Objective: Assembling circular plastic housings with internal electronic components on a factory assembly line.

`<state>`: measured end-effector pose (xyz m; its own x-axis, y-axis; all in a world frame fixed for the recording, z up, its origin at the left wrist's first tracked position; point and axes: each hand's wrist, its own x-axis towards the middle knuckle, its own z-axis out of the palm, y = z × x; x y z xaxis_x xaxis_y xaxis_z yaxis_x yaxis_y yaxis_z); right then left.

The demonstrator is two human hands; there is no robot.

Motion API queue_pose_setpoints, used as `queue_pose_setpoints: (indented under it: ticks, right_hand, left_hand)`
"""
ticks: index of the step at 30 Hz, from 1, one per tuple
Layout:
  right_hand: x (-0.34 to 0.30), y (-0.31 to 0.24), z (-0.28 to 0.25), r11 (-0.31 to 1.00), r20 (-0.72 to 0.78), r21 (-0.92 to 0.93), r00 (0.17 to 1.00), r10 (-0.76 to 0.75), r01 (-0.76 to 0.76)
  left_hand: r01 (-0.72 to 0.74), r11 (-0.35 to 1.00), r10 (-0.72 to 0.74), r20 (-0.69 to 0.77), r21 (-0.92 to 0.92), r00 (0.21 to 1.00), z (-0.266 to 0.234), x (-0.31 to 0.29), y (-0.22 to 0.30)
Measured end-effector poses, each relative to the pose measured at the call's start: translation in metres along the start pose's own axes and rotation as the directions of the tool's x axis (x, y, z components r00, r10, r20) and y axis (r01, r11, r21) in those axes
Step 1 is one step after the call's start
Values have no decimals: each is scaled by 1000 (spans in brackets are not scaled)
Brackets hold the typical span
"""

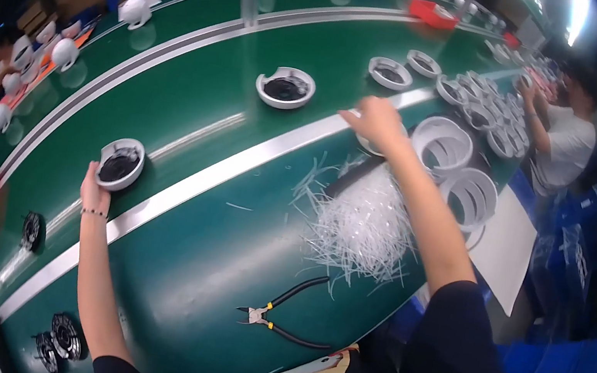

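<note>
My left hand (93, 189) grips the near side of a white bowl-shaped housing (130, 179) with a black part inside, on the green conveyor. My right hand (377, 123) is reached forward over the metal rail, its fingers curled and partly hidden. Just beneath that hand and wrist, a white rounded part (367, 145) shows only in part. Another white housing with a black inside (283, 102) sits on the belt between my hands. Cutting pliers (258, 315) with black handles lie with their jaws apart on the near green table.
A heap of clear plastic strips (362, 228) lies under my right forearm, beside white rings (470, 200). Black round parts (65, 337) stand at the lower left. A metal rail (240, 162) divides table from conveyor. A co-worker (567, 139) handles parts at the far right.
</note>
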<state>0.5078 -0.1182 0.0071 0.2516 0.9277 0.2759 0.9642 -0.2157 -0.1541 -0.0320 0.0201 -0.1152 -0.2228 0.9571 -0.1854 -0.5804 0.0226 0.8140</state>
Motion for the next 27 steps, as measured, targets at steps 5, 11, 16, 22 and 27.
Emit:
queue_pose_setpoints:
  ticks: [5,11,16,22,27]
  right_hand:
    - [5,49,47,983,176,-183,983,61,-28]
    - [1,64,11,955,72,-268,991,-115,131]
    - [-43,-87,-53,924,58,181,934,-352,337]
    - [-98,-167,-31,398,1,422,439,-899,814]
    - [-112,-183,11,351,218,462,280,-935,814]
  left_hand:
    - [-194,870,231,-28,453,973,22,-62,24]
    - [-408,367,171,370,836,913,-90,-130,183]
    - [-129,-520,-274,-21,845,962,-144,-203,210]
    - [-108,-480,-272,-30,871,962,-137,-205,175]
    - [-44,223,-144,77,974,987,-93,-187,142]
